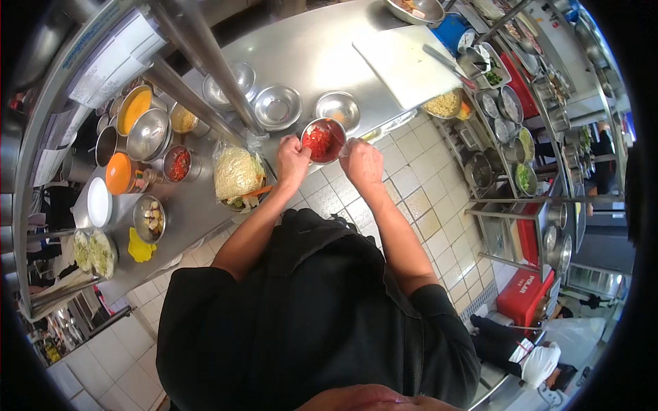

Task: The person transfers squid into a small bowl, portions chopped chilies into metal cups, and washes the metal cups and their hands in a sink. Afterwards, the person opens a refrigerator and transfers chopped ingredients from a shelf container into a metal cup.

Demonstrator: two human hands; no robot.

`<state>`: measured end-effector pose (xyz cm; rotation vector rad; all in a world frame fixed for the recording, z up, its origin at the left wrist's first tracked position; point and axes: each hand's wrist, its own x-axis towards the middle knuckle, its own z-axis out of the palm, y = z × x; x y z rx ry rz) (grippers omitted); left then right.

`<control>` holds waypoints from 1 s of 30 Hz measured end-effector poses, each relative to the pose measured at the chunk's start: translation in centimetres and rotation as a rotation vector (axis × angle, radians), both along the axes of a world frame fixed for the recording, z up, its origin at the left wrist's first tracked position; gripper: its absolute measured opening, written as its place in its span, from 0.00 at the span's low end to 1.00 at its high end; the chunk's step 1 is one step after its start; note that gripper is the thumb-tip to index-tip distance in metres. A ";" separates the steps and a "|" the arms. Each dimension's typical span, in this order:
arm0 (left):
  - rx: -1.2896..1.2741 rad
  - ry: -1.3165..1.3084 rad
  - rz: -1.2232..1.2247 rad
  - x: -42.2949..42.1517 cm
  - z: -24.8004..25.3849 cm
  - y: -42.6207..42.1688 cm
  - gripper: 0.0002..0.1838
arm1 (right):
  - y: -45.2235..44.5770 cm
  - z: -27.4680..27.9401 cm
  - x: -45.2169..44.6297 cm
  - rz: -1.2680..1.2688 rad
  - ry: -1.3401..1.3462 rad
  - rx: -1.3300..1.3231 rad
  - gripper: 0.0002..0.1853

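Note:
A metal bowl [338,130] of chopped red chili [316,142] is held in front of my chest, by the edge of the steel counter. My left hand [293,163] is closed on its left rim, with the thumb by the chili. At the opposite rim, my right hand [363,164] is closed with its fingers curled down. Something clear and shiny shows by its fingertips, too small to name. Just beyond the bowl are a small metal bowl [337,103] with a little food and another metal bowl [277,107].
A bagged mound of pale shreds [236,172] stands left of my forearm. Further left are an orange-lidded container [119,172] and chopped chili in a pot [179,164]. A knife [449,65] rests on the white cutting board [404,65]. A person [534,363] is at lower right.

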<state>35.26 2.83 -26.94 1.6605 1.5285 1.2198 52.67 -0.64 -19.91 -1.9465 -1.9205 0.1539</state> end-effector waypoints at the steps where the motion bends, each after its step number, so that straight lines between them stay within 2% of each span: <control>1: 0.000 -0.007 -0.005 0.1 0.2 0.3 0.10 | -0.1 0.4 0.4 0.008 0.010 0.035 0.07; 5: 0.055 -0.087 -0.062 1.4 0.7 1.2 0.10 | 1.5 0.4 -0.2 0.020 -0.001 0.089 0.05; 9: 0.091 -0.075 -0.111 2.4 1.7 2.3 0.09 | 2.5 -0.5 1.6 0.267 -0.118 0.030 0.06; 12: 0.105 -0.024 -0.130 3.1 2.3 3.1 0.10 | 2.8 0.4 3.9 0.327 -0.200 0.001 0.07; 15: 0.130 -0.015 -0.124 4.4 2.5 4.0 0.10 | 3.8 1.0 5.0 0.141 -0.225 0.045 0.08; 19: 0.242 0.027 -0.087 5.8 2.4 4.6 0.12 | 5.0 -0.3 4.8 0.052 -0.209 -0.046 0.09; 22: 0.134 -0.018 -0.081 6.1 2.9 5.0 0.11 | 5.7 -0.5 4.7 0.055 -0.132 -0.089 0.07; 30: 0.159 -0.030 -0.131 6.2 1.6 8.9 0.12 | 9.2 -3.1 5.5 0.001 0.059 -0.058 0.06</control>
